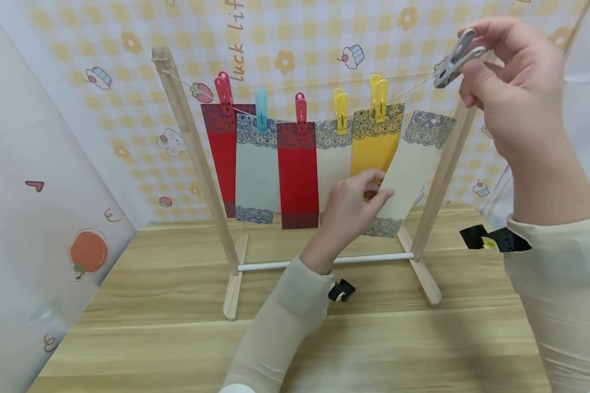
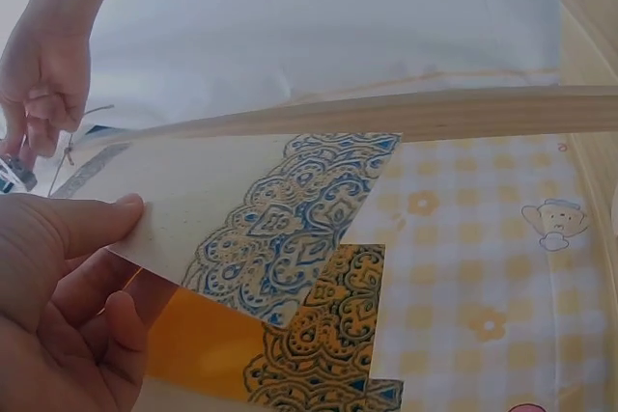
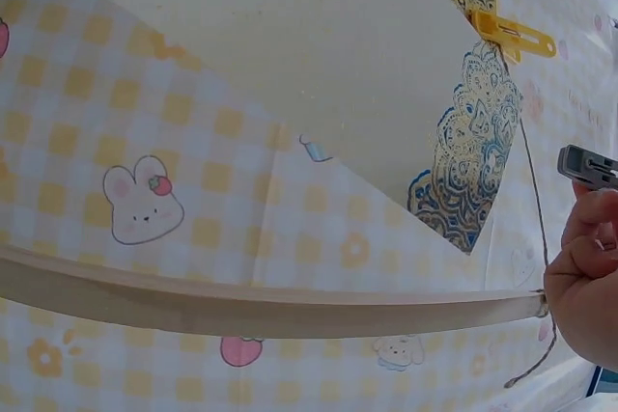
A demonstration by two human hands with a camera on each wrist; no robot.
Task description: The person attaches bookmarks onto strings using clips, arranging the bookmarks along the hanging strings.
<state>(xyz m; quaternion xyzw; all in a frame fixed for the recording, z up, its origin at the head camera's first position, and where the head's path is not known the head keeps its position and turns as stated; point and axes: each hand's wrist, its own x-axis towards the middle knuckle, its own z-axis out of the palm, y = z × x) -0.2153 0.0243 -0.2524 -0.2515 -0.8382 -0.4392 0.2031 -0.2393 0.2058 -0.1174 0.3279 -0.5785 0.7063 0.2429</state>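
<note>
My left hand (image 1: 356, 204) pinches a cream paper strip (image 1: 413, 164) with patterned lace-like ends between thumb and fingers. The strip slants in front of a yellow strip (image 1: 369, 153). Up at the right post, my right hand (image 1: 518, 87) pinches a grey clothespin (image 1: 458, 60) near the string (image 1: 415, 86). In the right wrist view the cream strip's patterned end (image 3: 473, 142) lies left of the grey clothespin (image 3: 589, 167). Along the string hang red, pale green, cream and yellow strips, held by red clothespins (image 1: 301, 114), a blue clothespin (image 1: 261, 109) and yellow clothespins (image 1: 341, 112).
The string runs between two wooden posts (image 1: 189, 136) with flat feet (image 1: 233, 295). A white rod (image 1: 373, 258) joins them low down, above the wood-grain table (image 1: 167, 344). Behind stands a yellow checked backdrop (image 1: 128, 98), with a white printed sheet (image 1: 34, 136) at the left.
</note>
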